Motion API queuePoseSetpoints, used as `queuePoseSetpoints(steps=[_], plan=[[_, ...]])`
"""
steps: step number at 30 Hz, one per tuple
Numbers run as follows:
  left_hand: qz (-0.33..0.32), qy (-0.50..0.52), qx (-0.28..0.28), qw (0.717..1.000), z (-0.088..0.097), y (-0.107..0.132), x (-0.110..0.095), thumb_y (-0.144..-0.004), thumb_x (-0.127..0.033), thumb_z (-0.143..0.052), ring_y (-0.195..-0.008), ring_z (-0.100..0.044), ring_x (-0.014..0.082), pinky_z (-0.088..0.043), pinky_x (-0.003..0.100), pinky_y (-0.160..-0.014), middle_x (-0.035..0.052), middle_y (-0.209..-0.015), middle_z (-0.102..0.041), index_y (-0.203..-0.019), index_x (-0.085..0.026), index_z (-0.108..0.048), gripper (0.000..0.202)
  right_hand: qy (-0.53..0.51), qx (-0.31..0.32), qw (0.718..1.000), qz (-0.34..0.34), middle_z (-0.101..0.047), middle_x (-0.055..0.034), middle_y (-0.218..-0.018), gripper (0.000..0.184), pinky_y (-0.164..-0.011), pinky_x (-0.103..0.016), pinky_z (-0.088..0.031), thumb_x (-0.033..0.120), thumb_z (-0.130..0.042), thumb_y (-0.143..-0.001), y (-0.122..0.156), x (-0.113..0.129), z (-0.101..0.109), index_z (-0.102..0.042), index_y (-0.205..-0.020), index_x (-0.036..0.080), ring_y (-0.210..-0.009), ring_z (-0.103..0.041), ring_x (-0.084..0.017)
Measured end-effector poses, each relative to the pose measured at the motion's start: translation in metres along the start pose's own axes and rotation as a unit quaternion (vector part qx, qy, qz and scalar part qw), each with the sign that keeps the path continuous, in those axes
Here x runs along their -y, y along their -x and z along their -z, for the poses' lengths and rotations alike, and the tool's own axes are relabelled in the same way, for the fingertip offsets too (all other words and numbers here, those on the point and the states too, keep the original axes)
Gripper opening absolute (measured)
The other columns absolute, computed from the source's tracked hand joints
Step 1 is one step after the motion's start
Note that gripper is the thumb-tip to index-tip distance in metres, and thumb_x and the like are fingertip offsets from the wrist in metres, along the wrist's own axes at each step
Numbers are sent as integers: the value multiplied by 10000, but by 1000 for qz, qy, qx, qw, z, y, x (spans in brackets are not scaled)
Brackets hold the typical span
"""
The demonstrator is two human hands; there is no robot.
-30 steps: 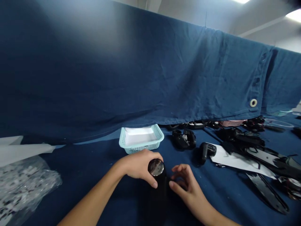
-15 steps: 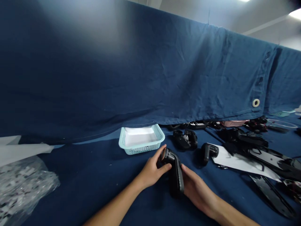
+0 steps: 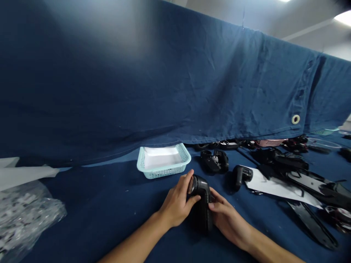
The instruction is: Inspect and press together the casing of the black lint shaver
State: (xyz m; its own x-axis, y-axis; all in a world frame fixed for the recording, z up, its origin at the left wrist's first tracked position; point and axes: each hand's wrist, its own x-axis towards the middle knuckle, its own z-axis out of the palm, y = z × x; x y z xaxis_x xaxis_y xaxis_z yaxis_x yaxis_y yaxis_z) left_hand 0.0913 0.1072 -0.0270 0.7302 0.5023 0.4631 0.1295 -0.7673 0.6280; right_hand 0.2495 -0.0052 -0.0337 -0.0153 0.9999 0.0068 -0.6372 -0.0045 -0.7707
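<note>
A dark blue cloth hangs as a backdrop across the rear of the bench, creased, with a metal eyelet near its right hem. The table is covered in matching blue fabric. Above, a pale ceiling carries bright light fixtures

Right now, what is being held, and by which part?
A black handheld device: left hand grips its round head end, right hand its body.

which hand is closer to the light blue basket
Left. The left hand grips the head end of the black device, just in front of the basket. The right hand holds the device's handle, farther right and nearer the person.
</note>
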Motion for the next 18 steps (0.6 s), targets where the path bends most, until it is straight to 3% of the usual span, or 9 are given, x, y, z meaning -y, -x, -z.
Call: queuePoseSetpoints(steps=[3,8,18], plan=[[-10,-19,0,1000,0,1,1,-944,-373,-507,-1198,-511,257,-435,430,-1008,87,-1381,-425,-1486,-344,-56,706,-3,17,1000,-6,-668,-23,-1071,477,-791,-303,-450,111,-657,-769,0,3,-1,-608,-1214,275,-966,-596,-215],[-24,-46,8,999,2,-1,3,-948,-457,-467,-1130,-566,276,-489,426,-937,93,-1342,-471,-1485,-348,-56,686,1,-5,1000,-11,-612,-2,-1203,644,-902,-355,-429,125,-723,-736,2,3,1,-525,-1306,347,-1075,-564,-230],[-49,-93,10,994,9,0,3,-944,-544,-399,-1080,-594,300,-517,447,-871,111,-1297,-490,-1481,-379,13,696,63,-43,997,17,-625,-28,-1220,568,-974,-384,-380,232,-763,-761,9,-1,-3,-565,-1285,327,-1143,-528,-246]])
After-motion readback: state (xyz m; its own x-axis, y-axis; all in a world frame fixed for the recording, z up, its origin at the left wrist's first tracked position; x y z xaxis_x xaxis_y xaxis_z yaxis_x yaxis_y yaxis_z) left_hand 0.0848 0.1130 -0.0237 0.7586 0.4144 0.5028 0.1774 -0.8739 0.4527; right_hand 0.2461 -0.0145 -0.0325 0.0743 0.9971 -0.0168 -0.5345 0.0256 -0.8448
